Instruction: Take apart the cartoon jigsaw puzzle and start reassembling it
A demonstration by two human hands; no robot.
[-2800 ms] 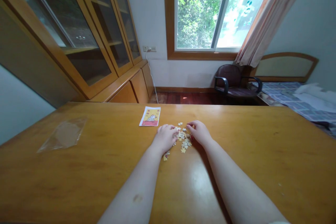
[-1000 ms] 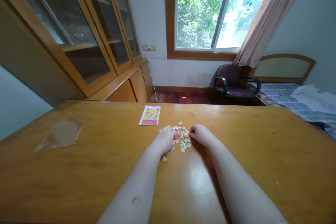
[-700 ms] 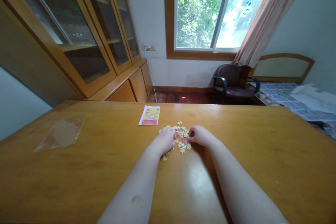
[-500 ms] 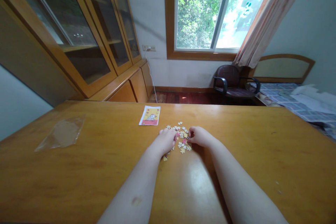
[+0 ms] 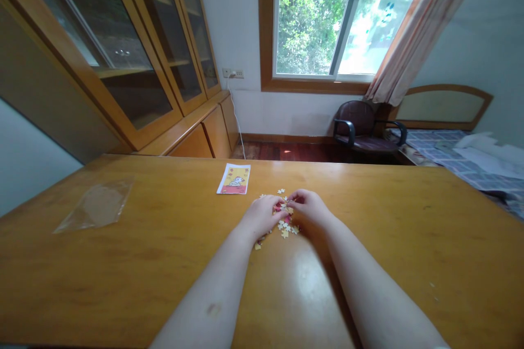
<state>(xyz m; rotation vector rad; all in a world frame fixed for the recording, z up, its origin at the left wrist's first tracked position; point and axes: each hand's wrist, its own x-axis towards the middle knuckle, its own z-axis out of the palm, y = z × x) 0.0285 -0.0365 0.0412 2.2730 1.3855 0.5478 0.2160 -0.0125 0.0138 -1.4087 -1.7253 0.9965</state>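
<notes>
A small heap of jigsaw puzzle pieces (image 5: 285, 233), cream with a few pink ones, lies on the wooden table (image 5: 164, 283). Over the heap's left side rests my left hand (image 5: 263, 215), thumb and fingers apart, with pieces showing in the gap. My right hand (image 5: 311, 205) is at the right side, its thumb and fingertips pinched together on what looks like a puzzle piece. Both hands' fingertips are close together. A picture card (image 5: 234, 179) with a white cartoon animal on yellow and red lies behind the left hand.
A clear plastic bag (image 5: 98, 206) lies flat at the table's left. Beyond the far edge stand a glass-door cabinet (image 5: 164, 49), a dark armchair (image 5: 362, 125) and a bed (image 5: 458, 152). A single piece (image 5: 280, 191) sits behind the heap.
My right hand has moved left and slightly away from me, toward the left hand. The left hand has shifted a little right and its thumb and fingers have spread.
</notes>
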